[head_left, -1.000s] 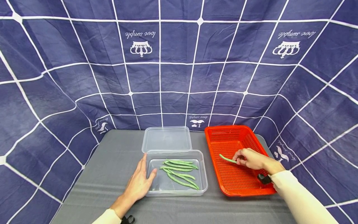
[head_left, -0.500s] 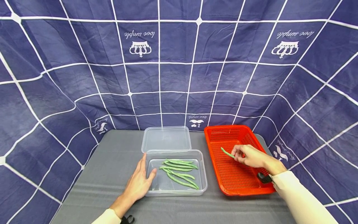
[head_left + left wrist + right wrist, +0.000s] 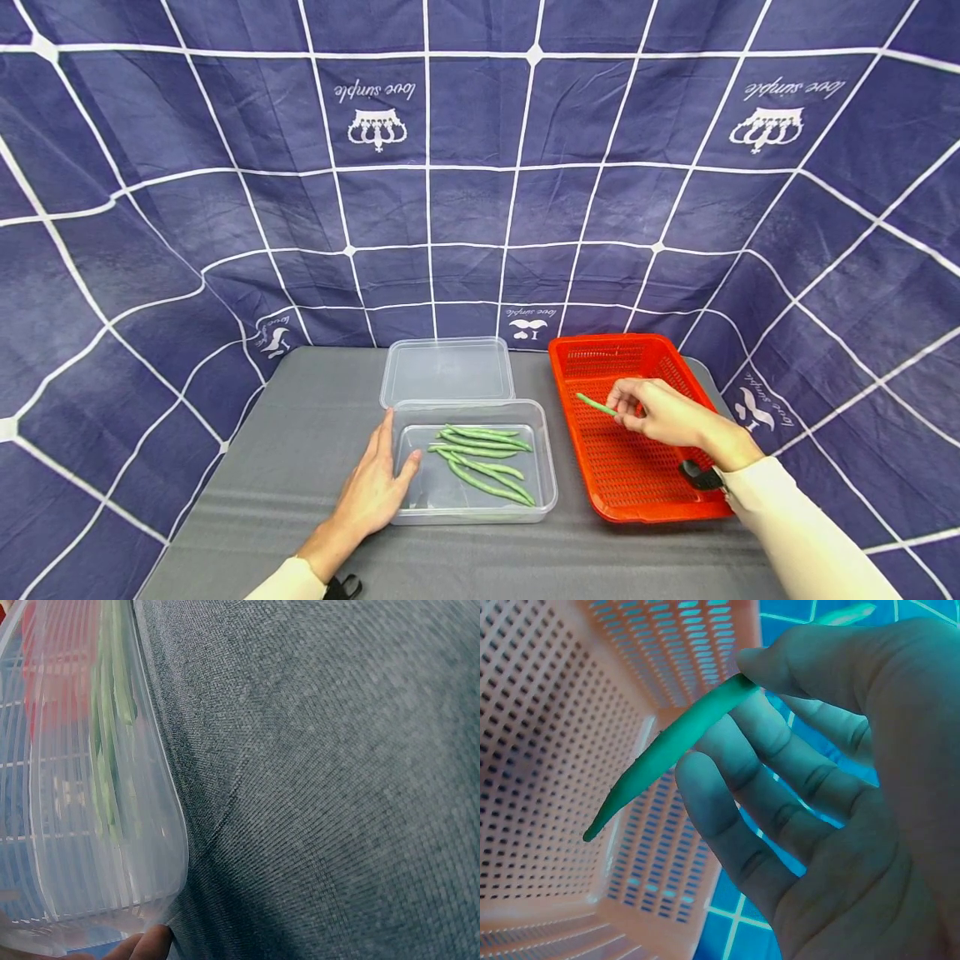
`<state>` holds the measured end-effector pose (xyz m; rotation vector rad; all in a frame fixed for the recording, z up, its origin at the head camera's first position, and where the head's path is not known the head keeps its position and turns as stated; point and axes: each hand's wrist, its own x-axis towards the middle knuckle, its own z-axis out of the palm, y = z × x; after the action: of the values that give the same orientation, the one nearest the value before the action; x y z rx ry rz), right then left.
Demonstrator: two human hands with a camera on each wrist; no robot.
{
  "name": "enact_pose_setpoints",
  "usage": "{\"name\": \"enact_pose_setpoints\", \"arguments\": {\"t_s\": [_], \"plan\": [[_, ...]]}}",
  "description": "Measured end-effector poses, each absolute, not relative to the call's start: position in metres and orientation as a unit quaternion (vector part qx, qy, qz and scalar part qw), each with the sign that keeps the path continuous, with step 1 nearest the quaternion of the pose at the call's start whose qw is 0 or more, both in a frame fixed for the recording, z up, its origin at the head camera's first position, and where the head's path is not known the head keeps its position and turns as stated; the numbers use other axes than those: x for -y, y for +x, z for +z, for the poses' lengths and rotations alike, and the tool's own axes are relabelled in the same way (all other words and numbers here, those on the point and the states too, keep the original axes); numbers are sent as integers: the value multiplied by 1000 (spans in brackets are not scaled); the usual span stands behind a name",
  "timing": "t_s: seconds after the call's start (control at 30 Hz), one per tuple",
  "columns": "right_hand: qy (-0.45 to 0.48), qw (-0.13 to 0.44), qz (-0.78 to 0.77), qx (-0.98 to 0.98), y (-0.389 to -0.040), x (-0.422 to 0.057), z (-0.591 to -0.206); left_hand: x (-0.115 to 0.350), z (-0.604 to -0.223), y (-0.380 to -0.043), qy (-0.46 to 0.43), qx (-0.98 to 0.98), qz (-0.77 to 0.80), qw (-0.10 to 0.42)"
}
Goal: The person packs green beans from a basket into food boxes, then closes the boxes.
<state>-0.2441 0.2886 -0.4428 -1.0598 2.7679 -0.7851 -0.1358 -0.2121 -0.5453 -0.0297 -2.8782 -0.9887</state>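
My right hand (image 3: pixel 652 410) pinches one green bean (image 3: pixel 671 746) between thumb and fingers, over the red basket (image 3: pixel 637 508). In the head view the bean's free end points left, toward the basket's near-left wall. At the left end of a clear plastic container (image 3: pixel 551 467), my left hand (image 3: pixel 371 487) rests with fingers straight along its wall. Several green beans (image 3: pixel 480 454) lie inside that container, mostly toward its right side. The left wrist view shows the beans (image 3: pixel 112 697) through the see-through wall, with fingertips (image 3: pixel 154 941) at the container's end.
A flat clear lid (image 3: pixel 448 371) lies behind the container. Grey cloth (image 3: pixel 315 392) covers the table. Blue curtain (image 3: pixel 480 208) with white lines hangs along the back and both sides. A narrow gap separates container and basket.
My right hand has risen from the basket's floor and shifted up and left with the green bean in its pinch. The left hand stays at the container.
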Motion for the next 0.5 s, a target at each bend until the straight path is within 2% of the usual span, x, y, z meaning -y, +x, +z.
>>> {"name": "enact_pose_setpoints", "arguments": {"t_s": [0.2, 0.4, 0.5], "plan": [[-355, 23, -258, -898, -237, -277, -436, 213, -545, -134, -13, 943, -327, 57], [-363, 13, -260, -895, -233, -263, -430, 213, -554, -135, -27, 936, -333, 107], [-361, 16, -263, -894, -230, -256, -427, 213, -555, -136, -28, 934, -338, 112]]}}
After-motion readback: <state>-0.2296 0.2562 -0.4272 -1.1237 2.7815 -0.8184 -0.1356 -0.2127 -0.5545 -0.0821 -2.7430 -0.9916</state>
